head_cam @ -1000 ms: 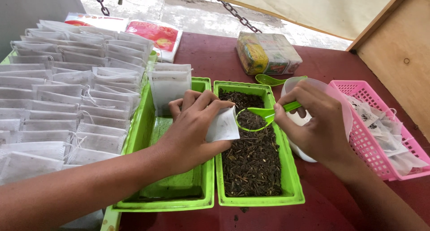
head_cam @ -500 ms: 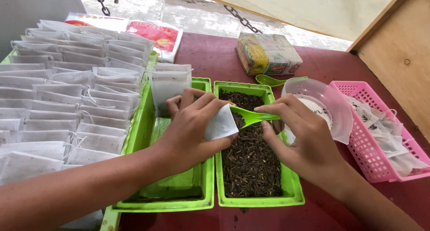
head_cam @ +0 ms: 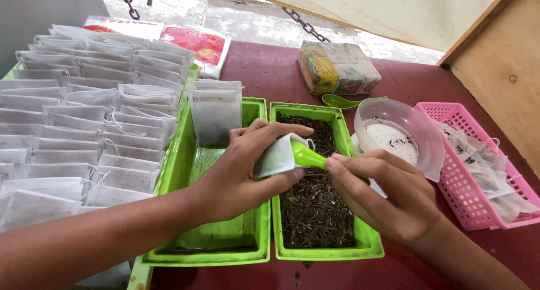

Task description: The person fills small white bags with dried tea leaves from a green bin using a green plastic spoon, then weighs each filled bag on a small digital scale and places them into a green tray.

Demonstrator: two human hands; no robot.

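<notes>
Centre frame, the left hand [head_cam: 236,172] holds a sachet [head_cam: 275,158] open; the right hand [head_cam: 388,194] grips a scoop [head_cam: 306,155] tipped into it, above the tray [head_cam: 368,248] of tea [head_cam: 312,211].

Both hands, left [head_cam: 239,174] and right [head_cam: 385,194], were totally bare: no gloves, rings or watch, forearms uncovered, short trimmed nails.

Left hand [head_cam: 236,177] and right hand [head_cam: 388,194], fingers pinched, tips nearly together.
</notes>
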